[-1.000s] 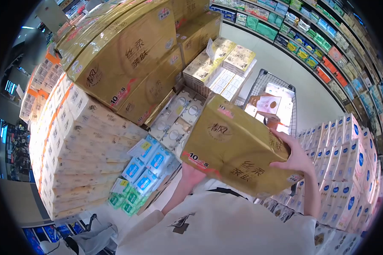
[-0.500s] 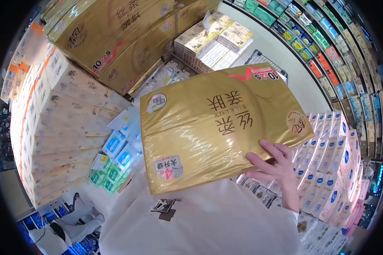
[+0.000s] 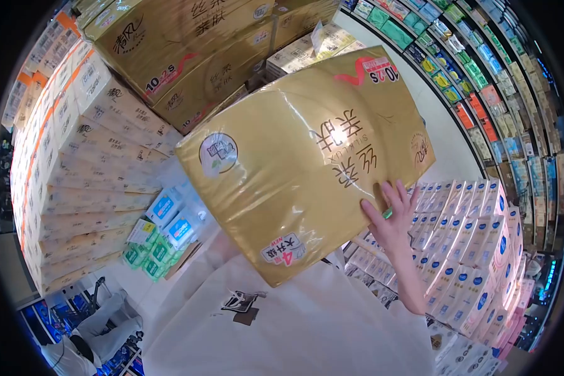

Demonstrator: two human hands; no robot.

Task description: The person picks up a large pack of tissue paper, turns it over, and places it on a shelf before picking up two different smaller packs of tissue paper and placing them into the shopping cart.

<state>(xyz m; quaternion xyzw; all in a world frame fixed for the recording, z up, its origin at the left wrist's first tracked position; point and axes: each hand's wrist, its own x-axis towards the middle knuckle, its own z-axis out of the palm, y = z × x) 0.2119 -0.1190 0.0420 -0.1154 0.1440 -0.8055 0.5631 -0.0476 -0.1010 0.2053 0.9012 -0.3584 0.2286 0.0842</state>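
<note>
I hold a big gold plastic-wrapped tissue pack (image 3: 294, 156) up in front of my chest, its printed face toward me and tilted to the right. My right hand (image 3: 388, 218) presses flat against the lower right of that face, fingers spread, supporting it. My left hand is hidden behind the pack, so I cannot see where it grips. My white shirt (image 3: 294, 319) fills the bottom of the view.
More gold packs (image 3: 188, 50) are stacked at top left, above white-and-orange tissue stacks (image 3: 88, 169). Small blue and green packs (image 3: 163, 225) lie low on the left. Blue-and-white packs (image 3: 476, 244) stand on the right. A shelf aisle (image 3: 482, 81) runs along the top right.
The gold pack has turned from edge-on to face-on and risen higher, now covering the shopping cart. My right hand slid from its far edge onto its face. My left hand went out of sight.
</note>
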